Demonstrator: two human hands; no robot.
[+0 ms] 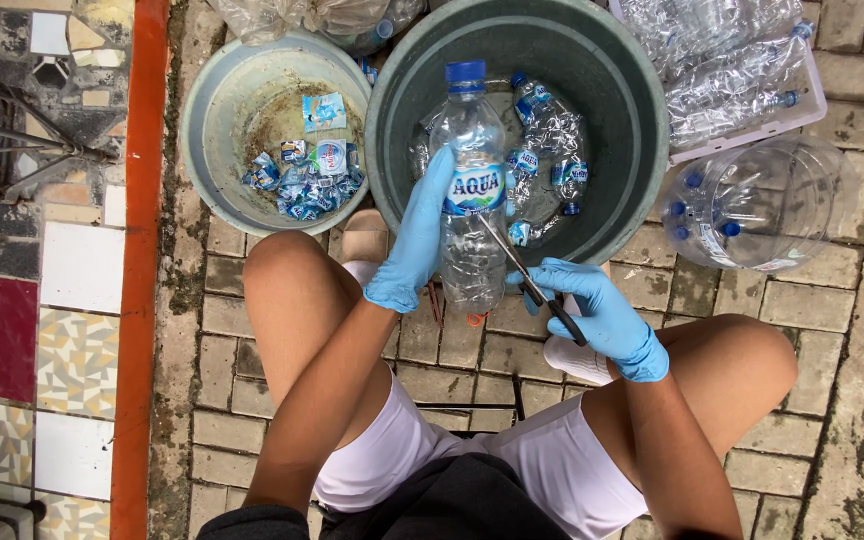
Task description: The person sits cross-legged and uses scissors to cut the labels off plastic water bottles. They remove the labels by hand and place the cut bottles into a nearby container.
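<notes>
Gloved hands at work: left hand grips a clear plastic bottle over the dark tub, right hand clasps a blade slitting its label, apparently mid-removal.

Left hand grips bottle; right hand holds blade.

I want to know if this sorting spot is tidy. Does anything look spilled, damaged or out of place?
Mostly orderly. The bottles in the dark tub and white crate are crushed and dented. The left basin looks grimy, with torn labels heaped inside. The left hand holds a clear bottle, the right hand a blade against it.
</notes>
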